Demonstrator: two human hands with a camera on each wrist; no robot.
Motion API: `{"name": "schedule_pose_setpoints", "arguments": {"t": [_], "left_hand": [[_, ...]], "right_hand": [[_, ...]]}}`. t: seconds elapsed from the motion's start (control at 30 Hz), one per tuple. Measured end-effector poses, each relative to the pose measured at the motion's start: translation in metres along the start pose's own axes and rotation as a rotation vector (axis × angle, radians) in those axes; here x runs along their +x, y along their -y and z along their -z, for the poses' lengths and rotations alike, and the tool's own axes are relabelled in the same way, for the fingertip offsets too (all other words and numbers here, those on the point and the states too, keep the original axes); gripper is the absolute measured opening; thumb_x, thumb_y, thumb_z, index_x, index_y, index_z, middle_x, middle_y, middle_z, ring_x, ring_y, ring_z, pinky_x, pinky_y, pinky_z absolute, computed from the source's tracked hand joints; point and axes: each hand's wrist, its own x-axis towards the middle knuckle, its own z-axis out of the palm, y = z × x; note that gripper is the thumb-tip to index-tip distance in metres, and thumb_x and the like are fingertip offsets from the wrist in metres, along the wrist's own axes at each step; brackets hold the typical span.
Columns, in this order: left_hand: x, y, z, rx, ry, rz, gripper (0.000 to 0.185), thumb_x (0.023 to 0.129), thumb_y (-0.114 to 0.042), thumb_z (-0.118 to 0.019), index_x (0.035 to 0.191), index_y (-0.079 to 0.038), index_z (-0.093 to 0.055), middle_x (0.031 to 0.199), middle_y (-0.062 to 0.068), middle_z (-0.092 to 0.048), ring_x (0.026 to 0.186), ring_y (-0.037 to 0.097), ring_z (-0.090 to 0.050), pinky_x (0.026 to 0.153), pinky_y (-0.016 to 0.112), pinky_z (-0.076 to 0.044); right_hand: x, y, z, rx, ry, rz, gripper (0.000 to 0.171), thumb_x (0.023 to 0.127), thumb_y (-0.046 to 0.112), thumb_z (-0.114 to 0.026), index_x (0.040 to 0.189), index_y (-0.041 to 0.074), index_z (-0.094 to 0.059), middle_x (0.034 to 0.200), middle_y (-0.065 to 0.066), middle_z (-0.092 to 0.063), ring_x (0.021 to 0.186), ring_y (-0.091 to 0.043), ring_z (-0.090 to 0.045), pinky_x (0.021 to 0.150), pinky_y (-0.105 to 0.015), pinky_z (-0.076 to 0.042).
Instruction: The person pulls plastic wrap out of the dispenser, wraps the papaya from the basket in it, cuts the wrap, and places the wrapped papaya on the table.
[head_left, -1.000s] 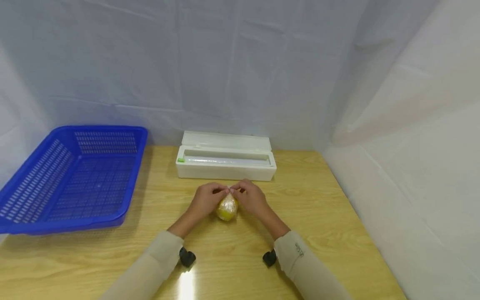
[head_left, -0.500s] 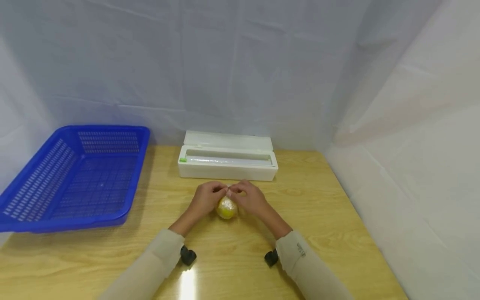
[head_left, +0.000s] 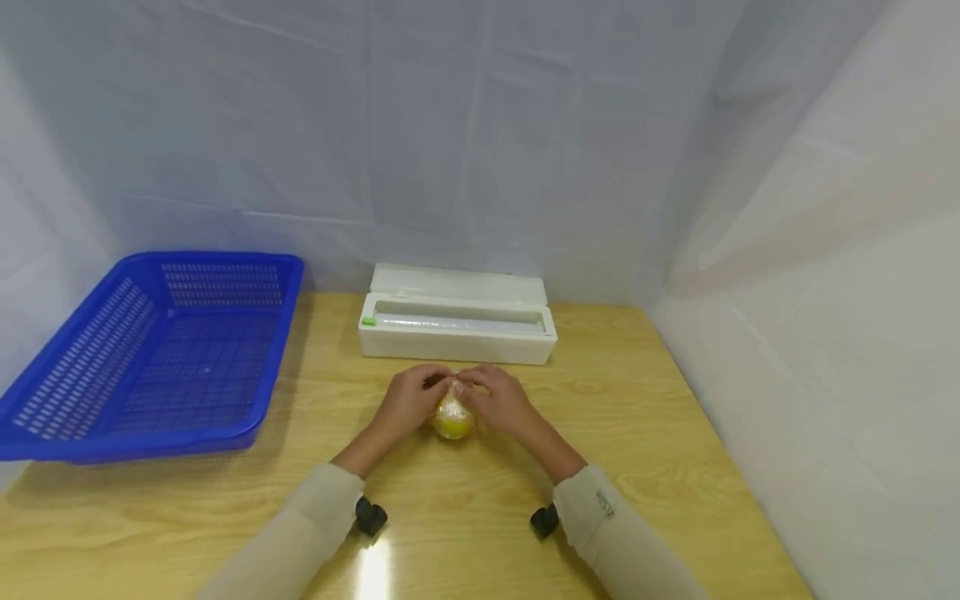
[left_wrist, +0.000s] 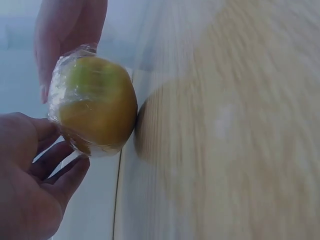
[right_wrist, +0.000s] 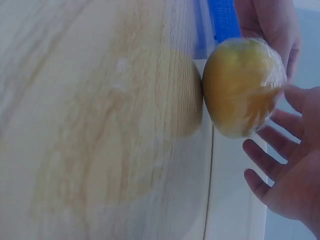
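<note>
A yellow-orange round fruit with a greenish patch (head_left: pixel 453 421) rests on the wooden table, wrapped in clear cling film (left_wrist: pixel 62 80). Both hands meet at its top, where the film is gathered. From the left, my left hand (head_left: pixel 412 398) holds the wrapped top between thumb and fingers. My right hand (head_left: pixel 501 396) does the same from the right, its thumb on the film and its other fingers bent along the far side, as the right wrist view shows. The fingertips partly hide the gathered film.
Behind the hands, a white film dispenser box (head_left: pixel 457 343) stands with its lid up, a roll inside and a green slider at its left end. A blue plastic basket (head_left: pixel 258 400) sits at the left. White sheeting (head_left: pixel 465 125) hangs behind and at the sides.
Both hands have moved slightly down onto the top of the wrapped fruit. The gathered film that stood up between the fingertips now lies lower against the fruit.
</note>
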Motion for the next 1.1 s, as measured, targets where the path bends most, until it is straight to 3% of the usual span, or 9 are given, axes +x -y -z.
{"name": "schedule_pose_setpoints", "arguments": {"t": [0.1,0.23,0.47,0.6,0.77,0.97,1.1], "left_hand": [[-0.004,0.001,0.008,0.022,0.024,0.002,0.028,0.101,-0.017,-0.062,0.126,-0.005,-0.068,0.122,0.013,-0.071,0.115,0.029,-0.066,0.097,0.046,-0.055],[-0.009,0.004,0.019,0.043,0.051,0.012,0.029,0.102,-0.018,-0.060,0.127,-0.006,-0.068,0.126,0.013,-0.068,0.118,0.029,-0.064,0.099,0.047,-0.054],[-0.013,0.010,0.030,0.095,0.051,-0.003,0.023,0.101,-0.015,-0.061,0.121,-0.007,-0.070,0.127,0.013,-0.066,0.108,0.027,-0.065,0.092,0.045,-0.056],[-0.015,0.010,0.033,0.117,0.032,-0.028,0.023,0.100,-0.013,-0.063,0.121,-0.007,-0.070,0.127,0.014,-0.064,0.103,0.027,-0.065,0.088,0.044,-0.057],[-0.016,0.009,0.035,0.113,0.039,-0.035,0.024,0.101,-0.014,-0.063,0.122,-0.005,-0.070,0.124,0.014,-0.066,0.103,0.027,-0.066,0.089,0.044,-0.058],[-0.019,0.010,0.036,0.058,0.081,0.052,0.034,0.102,-0.031,-0.062,0.127,-0.009,-0.068,0.123,0.011,-0.069,0.108,0.027,-0.066,0.092,0.045,-0.057],[-0.019,0.010,0.033,0.023,0.113,0.098,0.038,0.102,-0.033,-0.062,0.130,-0.008,-0.064,0.120,0.011,-0.070,0.109,0.028,-0.065,0.094,0.047,-0.056]], "right_hand": [[-0.001,-0.002,0.001,0.071,0.016,-0.036,0.046,0.103,0.044,-0.056,0.138,0.015,-0.061,0.144,-0.007,-0.057,0.131,-0.030,-0.054,0.109,-0.052,-0.045],[-0.003,-0.008,0.003,0.140,0.068,-0.090,0.055,0.099,0.047,-0.061,0.144,0.017,-0.055,0.150,-0.005,-0.051,0.134,-0.029,-0.050,0.110,-0.053,-0.044],[-0.006,-0.011,0.001,0.122,0.243,-0.102,0.083,0.089,0.047,-0.073,0.157,0.015,-0.037,0.160,-0.007,-0.038,0.146,-0.029,-0.038,0.119,-0.051,-0.034],[-0.007,-0.007,-0.002,0.118,0.289,-0.095,0.093,0.086,0.049,-0.076,0.160,0.017,-0.030,0.164,-0.004,-0.033,0.150,-0.026,-0.032,0.122,-0.048,-0.029],[-0.006,-0.005,-0.005,0.090,0.262,-0.087,0.093,0.085,0.049,-0.076,0.159,0.015,-0.031,0.164,-0.006,-0.033,0.150,-0.027,-0.031,0.122,-0.048,-0.029],[-0.008,-0.003,-0.004,0.078,0.187,-0.095,0.089,0.085,0.053,-0.076,0.156,0.017,-0.037,0.161,-0.005,-0.037,0.149,-0.030,-0.032,0.121,-0.054,-0.030],[-0.010,-0.003,-0.002,0.055,0.149,-0.077,0.086,0.085,0.053,-0.076,0.155,0.020,-0.039,0.160,-0.003,-0.039,0.149,-0.030,-0.033,0.120,-0.055,-0.030]]}}
